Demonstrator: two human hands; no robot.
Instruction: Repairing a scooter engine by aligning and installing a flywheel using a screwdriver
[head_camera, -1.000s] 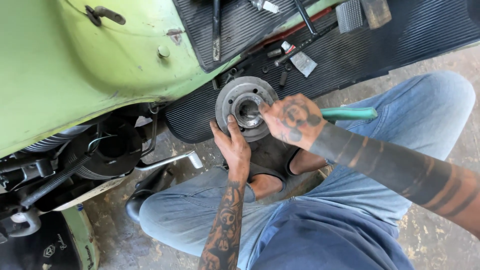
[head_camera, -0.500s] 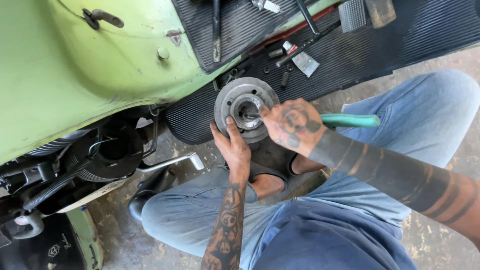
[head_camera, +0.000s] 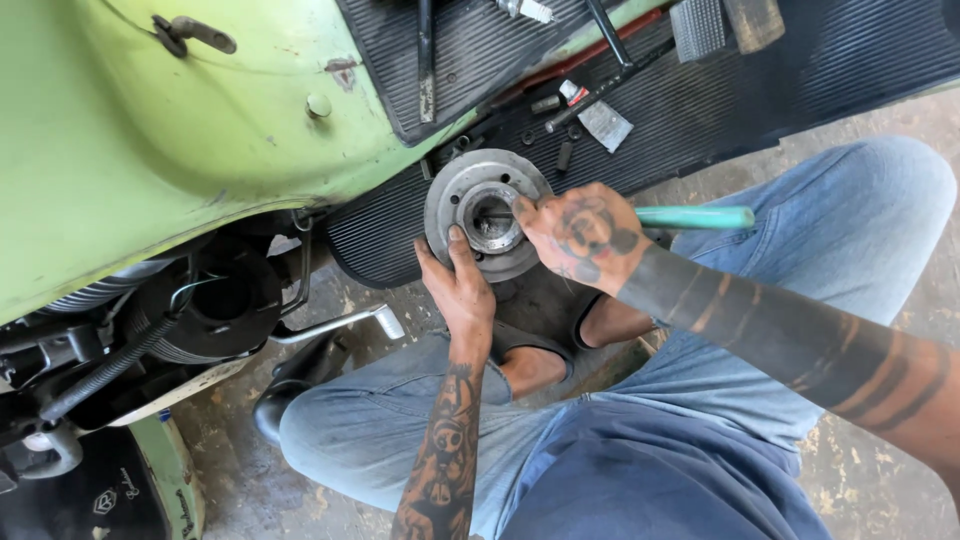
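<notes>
A round grey metal hub (head_camera: 470, 190) with bolt holes stands tilted at the edge of a black ribbed rubber mat (head_camera: 400, 230). My left hand (head_camera: 457, 285) grips its lower rim from below, thumb on the face. My right hand (head_camera: 578, 235) is closed around a tool with a green handle (head_camera: 695, 217); its metal tip reaches into the hub's central bore. The tip itself is mostly hidden by my fingers.
A light green scooter body (head_camera: 150, 130) fills the upper left, with the exposed engine, spring and kick lever (head_camera: 340, 325) below it. Loose bolts, sockets and tools (head_camera: 590, 100) lie on the mat. My jeans-clad legs and a sandalled foot (head_camera: 540, 340) sit on concrete.
Both hands and the hub stay in nearly the same place. The right hand has shifted slightly on the hub's bore with the green-handled tool.
</notes>
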